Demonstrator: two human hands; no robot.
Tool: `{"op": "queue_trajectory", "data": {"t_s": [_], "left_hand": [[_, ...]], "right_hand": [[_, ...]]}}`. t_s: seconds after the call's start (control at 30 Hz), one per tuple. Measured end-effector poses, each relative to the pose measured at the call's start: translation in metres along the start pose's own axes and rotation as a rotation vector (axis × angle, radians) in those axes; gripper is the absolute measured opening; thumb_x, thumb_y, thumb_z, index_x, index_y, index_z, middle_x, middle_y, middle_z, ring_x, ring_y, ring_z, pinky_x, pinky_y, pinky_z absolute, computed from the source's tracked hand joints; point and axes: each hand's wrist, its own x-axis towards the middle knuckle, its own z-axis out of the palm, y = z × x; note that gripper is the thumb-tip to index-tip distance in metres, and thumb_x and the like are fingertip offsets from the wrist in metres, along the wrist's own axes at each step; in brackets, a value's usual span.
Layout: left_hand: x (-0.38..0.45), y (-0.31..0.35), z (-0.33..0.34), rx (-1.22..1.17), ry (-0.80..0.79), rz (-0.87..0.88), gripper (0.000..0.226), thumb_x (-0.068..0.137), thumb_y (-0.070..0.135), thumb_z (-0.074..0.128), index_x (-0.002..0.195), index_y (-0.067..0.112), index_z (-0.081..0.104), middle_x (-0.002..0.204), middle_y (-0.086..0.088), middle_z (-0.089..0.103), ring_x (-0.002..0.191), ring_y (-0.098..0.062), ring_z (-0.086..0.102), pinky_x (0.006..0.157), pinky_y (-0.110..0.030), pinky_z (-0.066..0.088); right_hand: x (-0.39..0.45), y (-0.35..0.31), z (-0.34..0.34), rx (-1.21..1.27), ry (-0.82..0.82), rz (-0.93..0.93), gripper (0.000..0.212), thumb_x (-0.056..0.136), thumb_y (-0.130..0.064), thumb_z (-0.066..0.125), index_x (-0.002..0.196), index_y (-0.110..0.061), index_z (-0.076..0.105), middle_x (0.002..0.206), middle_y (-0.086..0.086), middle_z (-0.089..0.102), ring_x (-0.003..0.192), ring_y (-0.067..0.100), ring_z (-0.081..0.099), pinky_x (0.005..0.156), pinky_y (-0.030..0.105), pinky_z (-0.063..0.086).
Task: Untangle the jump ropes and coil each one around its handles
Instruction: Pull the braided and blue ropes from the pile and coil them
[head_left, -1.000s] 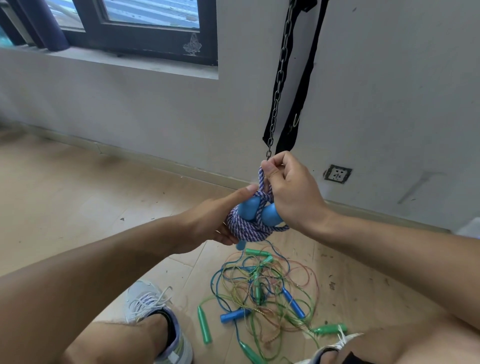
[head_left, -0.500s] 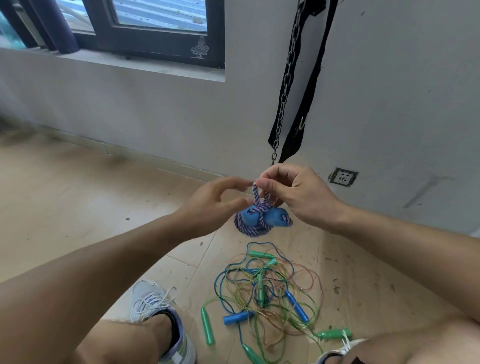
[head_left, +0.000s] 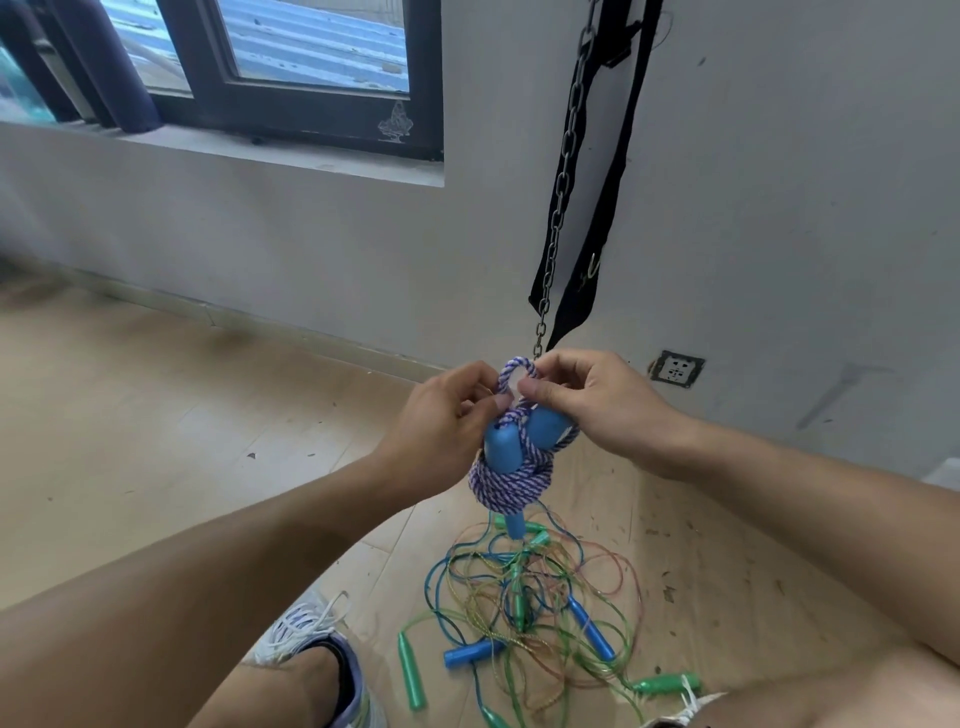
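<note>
Already one purple-and-white rope (head_left: 511, 480) is sitting coiled around its blue handles (head_left: 522, 441), held up in mid-scene; the left hand (head_left: 447, 415) and right hand (head_left: 597, 402) are both pinching its top loop (head_left: 515, 370), seemingly securing it; near on the floor, the tangled pile of thin ropes (head_left: 535, 597) is lying untouched, so most work is remaining.

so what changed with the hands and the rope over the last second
The left hand let go of the coil, opened for a moment, then came up to pinch the rope loop beside the right hand. The right hand kept its pinch on the loop throughout. The coiled rope stays wound round its blue handles, and the tangle on the floor lies as before.
</note>
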Motion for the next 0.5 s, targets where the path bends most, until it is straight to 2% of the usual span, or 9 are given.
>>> {"op": "queue_trajectory", "data": {"t_s": [0.07, 0.2, 0.3, 0.4, 0.5], "left_hand": [[0.002, 0.005, 0.000, -0.001, 0.054, -0.044, 0.010, 0.099, 0.022, 0.060, 0.090, 0.018, 0.064, 0.086, -0.006, 0.071, 0.087, -0.029, 0.069, 0.078, -0.054, 0.056], [0.007, 0.017, 0.001, 0.059, 0.132, -0.069, 0.012, 0.101, 0.024, 0.055, 0.093, 0.019, 0.062, 0.091, -0.004, 0.068, 0.086, -0.027, 0.064, 0.074, -0.044, 0.052], [0.011, 0.024, 0.002, -0.044, 0.157, -0.093, 0.012, 0.101, 0.025, 0.057, 0.095, 0.017, 0.064, 0.094, -0.007, 0.066, 0.078, -0.022, 0.060, 0.067, -0.037, 0.051], [0.016, 0.038, 0.002, -0.192, 0.119, -0.099, 0.012, 0.098, 0.024, 0.062, 0.087, 0.022, 0.068, 0.094, -0.013, 0.065, 0.080, -0.021, 0.059, 0.074, -0.049, 0.055], [0.024, 0.062, -0.002, -0.222, 0.059, -0.053, 0.015, 0.098, 0.023, 0.063, 0.084, 0.023, 0.069, 0.092, -0.015, 0.065, 0.082, -0.026, 0.061, 0.083, -0.057, 0.054]], "right_hand": [[0.005, 0.000, -0.002, 0.004, 0.085, 0.050, 0.013, 0.095, -0.024, 0.070, 0.085, -0.016, 0.072, 0.083, 0.004, 0.073, 0.074, 0.011, 0.064, 0.071, 0.033, 0.053], [0.011, -0.005, -0.006, 0.016, 0.152, 0.116, 0.015, 0.097, -0.024, 0.068, 0.087, -0.012, 0.070, 0.087, 0.009, 0.073, 0.073, 0.017, 0.067, 0.064, 0.035, 0.058], [0.009, -0.016, -0.014, 0.063, 0.142, 0.106, 0.014, 0.095, -0.027, 0.070, 0.087, -0.015, 0.071, 0.086, 0.005, 0.071, 0.076, 0.014, 0.063, 0.069, 0.034, 0.053], [0.001, -0.032, -0.029, 0.193, 0.053, 0.128, 0.009, 0.091, -0.026, 0.073, 0.091, -0.017, 0.070, 0.091, 0.003, 0.071, 0.083, 0.014, 0.066, 0.075, 0.035, 0.054], [-0.007, -0.053, -0.047, 0.200, 0.062, 0.086, 0.009, 0.090, -0.024, 0.075, 0.093, -0.017, 0.071, 0.095, 0.005, 0.072, 0.088, 0.016, 0.068, 0.081, 0.042, 0.057]]}}
